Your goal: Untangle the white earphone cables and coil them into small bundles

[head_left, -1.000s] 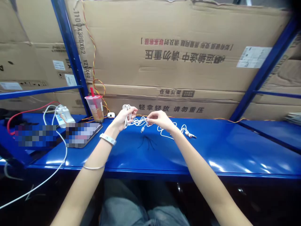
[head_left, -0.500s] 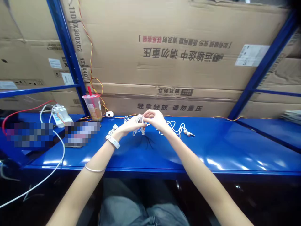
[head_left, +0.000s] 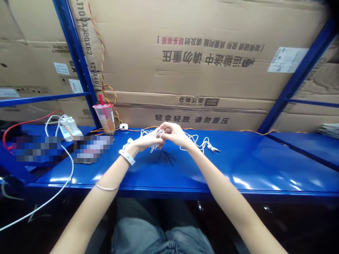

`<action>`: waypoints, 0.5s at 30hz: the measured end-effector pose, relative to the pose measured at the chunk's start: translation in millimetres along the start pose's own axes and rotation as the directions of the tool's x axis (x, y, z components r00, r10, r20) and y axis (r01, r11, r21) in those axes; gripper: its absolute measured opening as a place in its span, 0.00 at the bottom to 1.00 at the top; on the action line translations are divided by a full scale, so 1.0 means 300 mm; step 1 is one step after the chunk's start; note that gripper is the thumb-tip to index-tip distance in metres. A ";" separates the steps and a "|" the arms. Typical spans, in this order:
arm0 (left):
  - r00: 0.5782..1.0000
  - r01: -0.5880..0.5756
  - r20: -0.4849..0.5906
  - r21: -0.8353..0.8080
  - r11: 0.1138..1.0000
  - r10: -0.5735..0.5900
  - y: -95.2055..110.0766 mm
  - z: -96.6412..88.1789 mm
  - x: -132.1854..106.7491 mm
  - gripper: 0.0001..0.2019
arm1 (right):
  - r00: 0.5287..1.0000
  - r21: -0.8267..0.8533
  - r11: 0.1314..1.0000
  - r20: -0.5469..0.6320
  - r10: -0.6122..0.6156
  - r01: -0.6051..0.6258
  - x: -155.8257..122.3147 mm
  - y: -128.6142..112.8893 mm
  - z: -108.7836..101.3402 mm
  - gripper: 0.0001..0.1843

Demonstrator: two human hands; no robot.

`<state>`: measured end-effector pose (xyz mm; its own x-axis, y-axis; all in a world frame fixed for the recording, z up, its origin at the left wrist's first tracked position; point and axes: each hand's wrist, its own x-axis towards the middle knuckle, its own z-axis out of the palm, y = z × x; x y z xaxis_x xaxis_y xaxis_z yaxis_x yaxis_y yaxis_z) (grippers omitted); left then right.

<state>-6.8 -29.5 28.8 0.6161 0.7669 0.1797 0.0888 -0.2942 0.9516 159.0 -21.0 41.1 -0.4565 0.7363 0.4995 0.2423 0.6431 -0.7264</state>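
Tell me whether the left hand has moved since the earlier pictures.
Yes: the left hand, holding white cable, has moved to the right in view, farther from the plastic drink cup.

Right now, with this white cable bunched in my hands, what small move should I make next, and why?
I'd probably draw in the loose loops by your right hand next: the white cable trails across the blue shelf to its plug, while your left hand holds a bunch.
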 end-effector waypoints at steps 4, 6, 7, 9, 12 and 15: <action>0.997 0.048 0.063 0.002 0.999 -0.048 0.006 -0.009 -0.003 0.09 | 0.999 0.110 0.994 0.040 0.012 -0.016 -0.008 -0.019 -0.021 0.09; 0.992 0.099 0.080 0.023 0.995 -0.100 0.009 -0.013 -0.005 0.09 | 0.999 0.182 0.983 0.053 0.008 -0.017 -0.011 -0.027 -0.033 0.10; 0.990 0.110 0.085 0.016 0.994 -0.111 0.009 -0.014 -0.005 0.10 | 0.998 0.207 0.978 0.062 0.005 -0.018 -0.012 -0.030 -0.037 0.10; 0.991 0.102 0.094 -0.025 0.994 -0.099 0.011 -0.011 -0.006 0.10 | 0.997 0.231 0.973 0.073 -0.006 -0.011 -0.013 -0.033 -0.041 0.10; 0.993 0.071 0.097 -0.107 0.992 -0.060 0.011 0.002 -0.005 0.09 | 0.997 0.219 0.975 0.068 -0.044 0.028 -0.012 -0.031 -0.039 0.09; 0.995 0.082 0.071 -0.191 0.978 -0.069 0.011 0.017 -0.002 0.08 | 0.997 0.068 0.996 0.029 -0.068 0.066 -0.009 -0.024 -0.035 0.09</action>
<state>-2.8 -34.0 30.4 0.6628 0.7427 0.0952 -0.0125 -0.1161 0.9932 167.7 -25.5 49.9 -0.4966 0.6844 0.5338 0.1530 0.6744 -0.7224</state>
